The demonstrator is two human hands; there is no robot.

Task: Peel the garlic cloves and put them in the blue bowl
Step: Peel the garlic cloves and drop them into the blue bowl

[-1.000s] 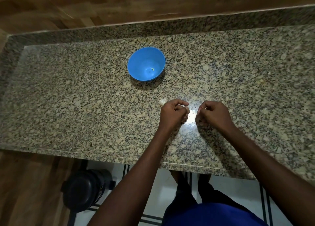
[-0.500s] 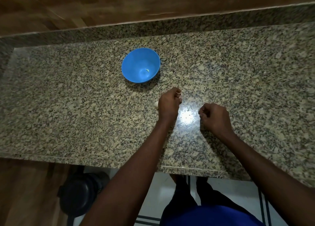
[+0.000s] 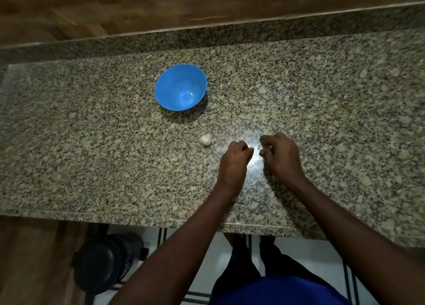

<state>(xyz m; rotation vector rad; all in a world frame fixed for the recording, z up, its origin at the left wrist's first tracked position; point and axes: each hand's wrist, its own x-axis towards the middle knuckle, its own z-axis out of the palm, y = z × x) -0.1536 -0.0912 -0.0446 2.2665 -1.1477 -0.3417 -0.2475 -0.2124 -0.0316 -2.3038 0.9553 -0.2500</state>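
The blue bowl (image 3: 161,90) stands on the granite counter with one small pale piece (image 3: 190,94) at its bottom. A white garlic bulb (image 3: 205,140) lies on the counter in front of the bowl, just left of my hands and untouched. My left hand (image 3: 234,161) has its fingers curled toward the right hand; its back hides anything between them. My right hand (image 3: 280,155) is curled too, and its fingertips pinch a small garlic clove (image 3: 259,146) just above the counter. The two hands are almost touching over a bright glare spot.
The granite counter (image 3: 92,143) runs left and right, with a raised back edge against a wooden wall (image 3: 207,3). Its front edge is close to my body. A dark round container (image 3: 105,261) sits on the floor below at the left.
My left hand reached forward past the garlic bulb toward the bowl, then drew back beside my right hand. The bulb now lies uncovered. The right hand stayed roughly in place.
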